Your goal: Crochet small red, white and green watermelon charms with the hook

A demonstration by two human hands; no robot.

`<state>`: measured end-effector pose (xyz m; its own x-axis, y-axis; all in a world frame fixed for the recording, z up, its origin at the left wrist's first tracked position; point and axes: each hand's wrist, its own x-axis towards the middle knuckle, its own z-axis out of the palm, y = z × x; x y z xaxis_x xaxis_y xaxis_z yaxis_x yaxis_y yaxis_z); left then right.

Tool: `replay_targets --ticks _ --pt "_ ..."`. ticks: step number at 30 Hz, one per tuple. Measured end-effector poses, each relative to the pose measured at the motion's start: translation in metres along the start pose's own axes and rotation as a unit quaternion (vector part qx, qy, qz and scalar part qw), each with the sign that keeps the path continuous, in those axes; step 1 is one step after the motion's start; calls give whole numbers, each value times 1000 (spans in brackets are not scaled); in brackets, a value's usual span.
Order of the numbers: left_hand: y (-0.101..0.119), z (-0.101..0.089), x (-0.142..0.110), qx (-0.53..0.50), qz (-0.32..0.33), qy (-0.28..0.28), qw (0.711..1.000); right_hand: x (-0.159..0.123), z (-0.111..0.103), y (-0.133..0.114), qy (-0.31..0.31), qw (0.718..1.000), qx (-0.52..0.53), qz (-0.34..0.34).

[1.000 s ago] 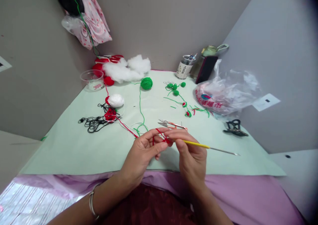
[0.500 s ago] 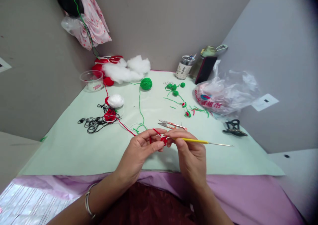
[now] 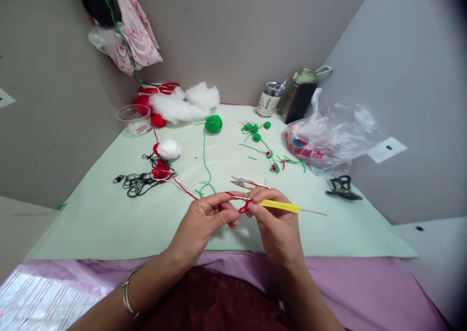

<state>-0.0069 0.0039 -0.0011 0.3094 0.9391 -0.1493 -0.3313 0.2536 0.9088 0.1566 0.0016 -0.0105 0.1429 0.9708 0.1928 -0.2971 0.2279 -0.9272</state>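
Note:
Between thumb and fingers, my left hand (image 3: 204, 221) pinches a small piece of red yarn work (image 3: 243, 207). Red yarn (image 3: 186, 190) runs from that hand back to a red bundle (image 3: 160, 169) on the table. My right hand (image 3: 279, 224) is closed round the yellow handle of a crochet hook (image 3: 280, 205). The hook's metal shaft points left and lies at the red loops. Just behind my fingers are thread snips (image 3: 248, 182) with orange handles, partly covered by my right hand.
A green yarn ball (image 3: 213, 124), white stuffing (image 3: 175, 105), a white yarn ball (image 3: 170, 149) and black cord (image 3: 138, 182) lie left and behind. Small green crocheted pieces (image 3: 257, 137) lie centre-right. A plastic bag (image 3: 328, 136), phone (image 3: 301, 102), pen cup (image 3: 268, 100) and claw clip (image 3: 343, 188) stand right.
The hook has shifted slightly left and its handle has turned in my right hand. The red loops are pulled wider between my hands. My left hand has barely moved.

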Motion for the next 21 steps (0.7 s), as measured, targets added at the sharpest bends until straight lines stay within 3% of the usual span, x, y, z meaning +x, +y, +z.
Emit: replay_targets --ticks 12,16,21 --pt "10 -6 -7 101 44 -51 993 6 -2 -7 -24 986 125 106" --pt "13 -7 -7 130 15 -52 990 5 -3 -10 -15 988 114 104" --pt "19 -2 -5 126 38 -11 991 -2 -2 -8 -10 997 44 64"
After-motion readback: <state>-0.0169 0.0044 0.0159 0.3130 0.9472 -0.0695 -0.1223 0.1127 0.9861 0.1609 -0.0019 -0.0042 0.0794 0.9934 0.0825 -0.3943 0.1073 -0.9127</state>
